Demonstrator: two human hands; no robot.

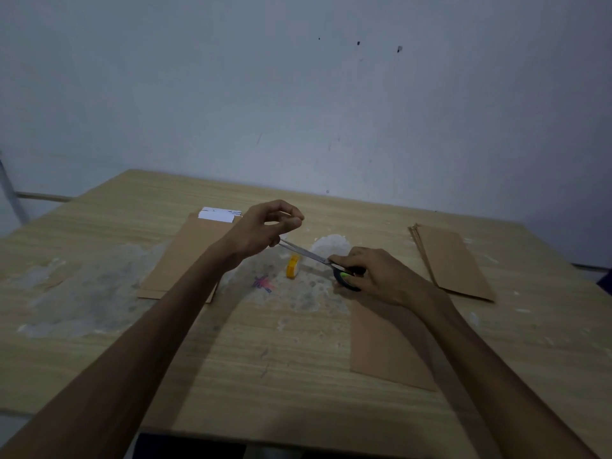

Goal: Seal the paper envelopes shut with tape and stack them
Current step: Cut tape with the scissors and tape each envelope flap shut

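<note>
Scissors (pixel 318 257) in your right hand (pixel 374 276) reach above the tape roll (pixel 293 267) because your left hand (pixel 265 226) pinches something unseen, probably tape.

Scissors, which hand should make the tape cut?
Right: the right hand already grips the black-handled metal scissors, blades toward the left hand, whose fingers are pinched, probably on tape.

left hand (pixel 265 226): bare, no glove or ring | right hand (pixel 377 276): bare | forearms: uncovered, no sleeves, no wristwear
</note>
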